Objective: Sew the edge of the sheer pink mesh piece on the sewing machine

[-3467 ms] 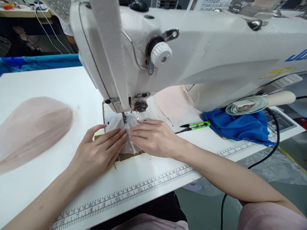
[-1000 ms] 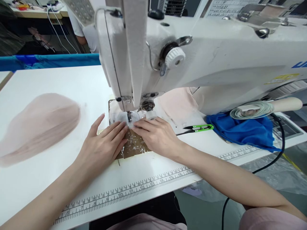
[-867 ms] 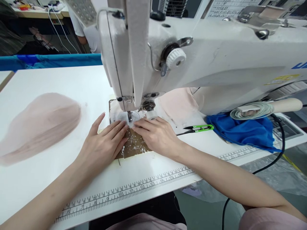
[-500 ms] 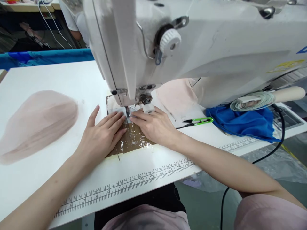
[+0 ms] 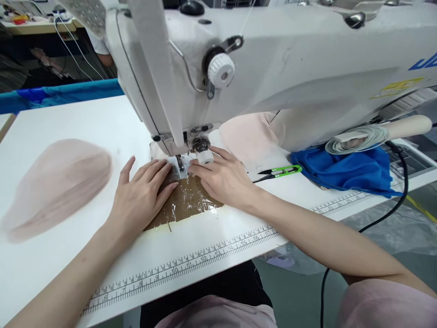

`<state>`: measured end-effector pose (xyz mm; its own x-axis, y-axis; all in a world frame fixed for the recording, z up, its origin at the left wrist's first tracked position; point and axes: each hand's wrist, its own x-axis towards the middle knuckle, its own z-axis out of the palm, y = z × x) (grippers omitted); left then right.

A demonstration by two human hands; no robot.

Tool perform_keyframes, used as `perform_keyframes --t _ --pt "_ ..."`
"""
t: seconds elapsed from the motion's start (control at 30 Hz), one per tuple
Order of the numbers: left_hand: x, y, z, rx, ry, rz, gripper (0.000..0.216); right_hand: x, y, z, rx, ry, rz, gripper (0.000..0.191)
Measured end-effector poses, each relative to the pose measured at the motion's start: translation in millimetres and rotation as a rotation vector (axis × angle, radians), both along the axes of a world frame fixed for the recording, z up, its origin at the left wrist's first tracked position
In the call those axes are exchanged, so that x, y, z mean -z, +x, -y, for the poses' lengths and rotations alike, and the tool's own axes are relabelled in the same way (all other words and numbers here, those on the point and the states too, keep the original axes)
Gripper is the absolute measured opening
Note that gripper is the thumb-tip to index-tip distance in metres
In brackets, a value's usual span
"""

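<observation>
Cloth (image 5: 183, 174) sits under the presser foot (image 5: 180, 163), seemingly pressed flat by your spread left hand (image 5: 139, 193) and right hand (image 5: 225, 178), its grip unclear.

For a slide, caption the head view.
Left hand and right hand flank the foot of a sewing machine, green scissors nearby.
</observation>
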<state>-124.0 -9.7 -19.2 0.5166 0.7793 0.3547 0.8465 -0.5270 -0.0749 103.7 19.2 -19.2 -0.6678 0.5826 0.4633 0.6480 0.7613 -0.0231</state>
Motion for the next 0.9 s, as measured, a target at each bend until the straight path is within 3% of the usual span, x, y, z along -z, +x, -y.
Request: perform_keyframes --t 0.13,0.2,0.3,0.37,0.43,0.57,0.63,0.7,0.83,0.9 --pt "-6.1 1 6 -0.048 0.124 -0.123 0.034 -1.9 0 -1 0.002 -0.007 -0.021 0.038" --pt "-11.2 6 17 -0.020 0.111 -0.132 0.027 -3.1 0 -2 -0.005 -0.006 -0.042 0.038" --pt "-20.1 16 39 0.260 -0.106 0.054 0.017 -3.8 0 -1 -0.029 -0.016 -0.085 0.038" --pt "-25.4 21 50 0.484 -0.262 0.233 0.022 -3.4 -1 1 -0.050 -0.041 -0.122 0.037" --pt "-28.3 21 52 0.540 -0.292 0.356 0.031 -2.7 -2 2 -0.064 -0.090 -0.159 0.032" --pt "-23.0 10 37 0.206 -0.119 0.222 0.028 -2.8 -2 3 -0.040 -0.204 -0.205 0.022" --pt "-18.2 5 31 0.116 -0.115 0.099 0.022 -4.5 -3 4 -0.027 -0.255 -0.226 0.024" --pt "-16.6 3 30 0.043 -0.179 0.106 0.022 -7.6 -4 5 -0.030 -0.322 -0.257 0.029" --pt "-27.1 8 38 -0.168 -0.426 0.499 0.024 -17.8 -8 11 -0.109 -0.583 -0.329 0.033" --pt "-35.1 11 40 -0.185 -0.486 0.713 0.024 -23.0 -9 15 -0.173 -0.773 -0.340 0.029"
